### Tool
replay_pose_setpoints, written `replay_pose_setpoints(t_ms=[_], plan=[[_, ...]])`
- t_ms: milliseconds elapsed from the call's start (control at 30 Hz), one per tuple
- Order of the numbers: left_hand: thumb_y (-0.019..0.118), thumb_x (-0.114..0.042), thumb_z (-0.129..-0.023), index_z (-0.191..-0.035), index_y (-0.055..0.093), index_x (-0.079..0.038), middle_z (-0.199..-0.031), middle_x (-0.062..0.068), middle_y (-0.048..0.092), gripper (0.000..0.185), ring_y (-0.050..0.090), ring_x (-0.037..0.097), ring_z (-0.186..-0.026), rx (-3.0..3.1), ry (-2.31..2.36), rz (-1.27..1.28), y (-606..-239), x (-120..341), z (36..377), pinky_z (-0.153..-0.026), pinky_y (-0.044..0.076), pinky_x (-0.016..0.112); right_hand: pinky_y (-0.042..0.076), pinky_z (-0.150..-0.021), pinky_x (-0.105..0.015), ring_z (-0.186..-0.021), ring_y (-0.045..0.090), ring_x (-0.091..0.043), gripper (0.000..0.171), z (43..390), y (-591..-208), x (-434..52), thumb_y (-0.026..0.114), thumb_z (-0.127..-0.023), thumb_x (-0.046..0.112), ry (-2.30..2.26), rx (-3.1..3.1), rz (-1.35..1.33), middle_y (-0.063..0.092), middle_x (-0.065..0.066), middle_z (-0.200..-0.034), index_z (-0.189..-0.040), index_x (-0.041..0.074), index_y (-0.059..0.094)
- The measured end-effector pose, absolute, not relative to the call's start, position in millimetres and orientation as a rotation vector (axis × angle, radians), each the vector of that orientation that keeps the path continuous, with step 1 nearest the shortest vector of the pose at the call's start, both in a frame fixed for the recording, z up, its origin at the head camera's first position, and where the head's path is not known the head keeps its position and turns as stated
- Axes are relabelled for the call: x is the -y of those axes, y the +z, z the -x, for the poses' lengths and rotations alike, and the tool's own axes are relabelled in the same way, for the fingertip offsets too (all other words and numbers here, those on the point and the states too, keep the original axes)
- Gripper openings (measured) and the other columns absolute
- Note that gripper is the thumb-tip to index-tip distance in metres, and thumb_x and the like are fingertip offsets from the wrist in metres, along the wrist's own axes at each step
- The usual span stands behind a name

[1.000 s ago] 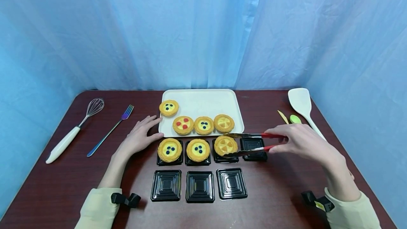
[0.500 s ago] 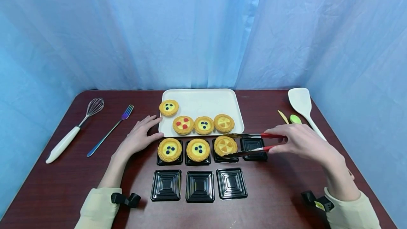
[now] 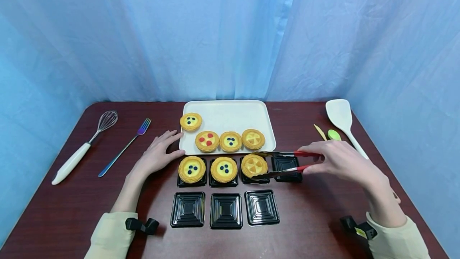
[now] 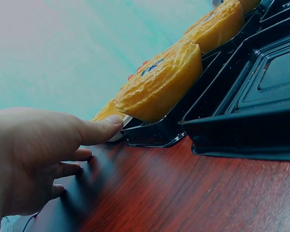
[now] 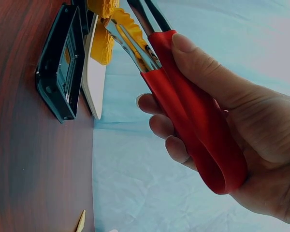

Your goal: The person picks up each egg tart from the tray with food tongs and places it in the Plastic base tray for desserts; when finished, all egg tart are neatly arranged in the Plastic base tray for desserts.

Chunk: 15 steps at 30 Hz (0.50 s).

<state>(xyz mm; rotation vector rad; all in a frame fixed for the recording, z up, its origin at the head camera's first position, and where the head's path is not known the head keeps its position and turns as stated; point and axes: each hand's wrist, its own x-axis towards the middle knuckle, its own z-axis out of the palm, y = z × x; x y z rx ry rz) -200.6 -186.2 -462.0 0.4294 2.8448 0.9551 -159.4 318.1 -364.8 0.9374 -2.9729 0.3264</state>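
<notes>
Since the earlier head frame barely shifted: right hand (image 3: 338, 159) pinching red tongs (image 3: 284, 163) round tart (image 3: 254, 166) above black cup (image 3: 253, 177); left wrist: left hand (image 4: 34, 159) flat, fingers straight, steadying white tray (image 4: 117, 136); right wrist: tong arms pressed together; no writing legible.

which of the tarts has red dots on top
The red-dotted tart on the white tray, second from the left there. The others carry dark blue dots or orange wedges.
</notes>
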Motion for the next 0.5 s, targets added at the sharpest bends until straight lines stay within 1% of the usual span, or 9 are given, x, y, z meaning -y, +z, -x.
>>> replay_pose_setpoints(t_ms=[167, 333, 400, 500], plan=[[0.067, -0.036, -0.100, -0.157, 0.045, -0.010, -0.166, 0.025, 0.032, 0.066, 0.019, 0.045, -0.158, -2.842, 0.925, -0.415, -461.9, 185.8, 201.4, -0.129, 0.009, 0.066, 0.056, -0.074, -0.028, -0.089, 0.070, -0.005, 0.048, 159.7, -364.9, -317.5, 0.092, -0.074, 0.037, 0.337, 2.983, -0.927, 0.077, 0.012, -0.110, -0.118, 0.027, 0.078], [0.067, -0.037, -0.100, -0.157, 0.045, -0.011, -0.166, 0.025, 0.032, 0.066, 0.019, 0.045, -0.158, -2.843, 0.906, -0.408, -462.7, 185.5, 202.2, -0.129, 0.009, 0.065, 0.053, -0.069, -0.023, -0.083, 0.065, 0.000, 0.049, 160.1, -363.8, -316.7, 0.094, -0.071, 0.037, 0.346, 3.009, -0.899, 0.078, 0.012, -0.108, -0.117, 0.027, 0.078], [0.067, -0.037, -0.100, -0.157, 0.045, -0.011, -0.166, 0.025, 0.032, 0.066, 0.019, 0.045, -0.158, -2.841, 0.906, -0.408, -462.7, 185.5, 202.2, -0.129, 0.009, 0.065, 0.053, -0.069, -0.023, -0.083, 0.065, 0.000, 0.051, 159.7, -363.1, -316.6, 0.095, -0.070, 0.037, 0.347, 3.019, -0.881, 0.078, 0.011, -0.109, -0.117, 0.027, 0.079], [0.067, -0.037, -0.100, -0.157, 0.044, -0.011, -0.166, 0.024, 0.032, 0.066, 0.019, 0.045, -0.158, -2.839, 0.906, -0.408, -462.3, 185.5, 201.8, -0.129, 0.009, 0.065, 0.055, -0.072, -0.025, -0.086, 0.067, -0.004, 0.052, 158.1, -361.4, -316.8, 0.095, -0.069, 0.037, 0.359, 3.035, -0.858, 0.078, 0.010, -0.110, -0.118, 0.025, 0.079]])
